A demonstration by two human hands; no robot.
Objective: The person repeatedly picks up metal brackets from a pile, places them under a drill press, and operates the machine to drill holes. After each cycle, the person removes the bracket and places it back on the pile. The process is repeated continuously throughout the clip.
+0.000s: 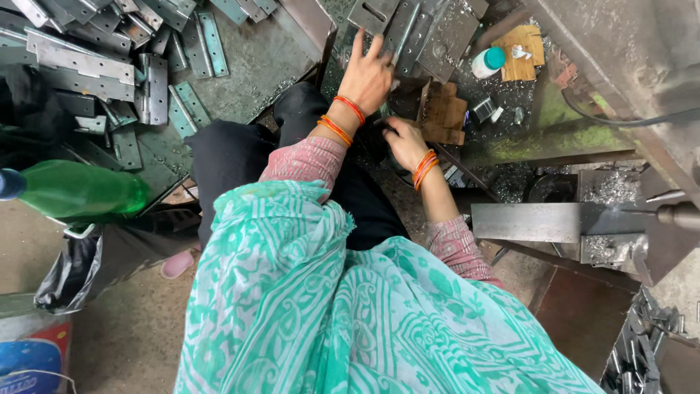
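My left hand (pixel 368 73) reaches forward with fingers spread, its fingertips resting on a stack of grey metal hinge plates (pixel 423 29). It wears orange and red bangles at the wrist. My right hand (pixel 405 142), also bangled, sits lower and closer to me, its fingers curled around a small dark metal part (pixel 385 130) that is mostly hidden by the hand. A brown wooden block (pixel 445 113) lies just to the right of both hands. My green patterned scarf (pixel 328 306) and pink sleeves fill the lower middle of the view.
A heap of steel hinges (pixel 109 66) covers the upper left. A green plastic bottle (pixel 80 191) lies at left above a black bag (pixel 73 270). A white bottle with a teal cap (pixel 487 62), cardboard scraps (pixel 525 51), a steel bar (pixel 525 221) and a drill chuck (pixel 678 215) are at right.
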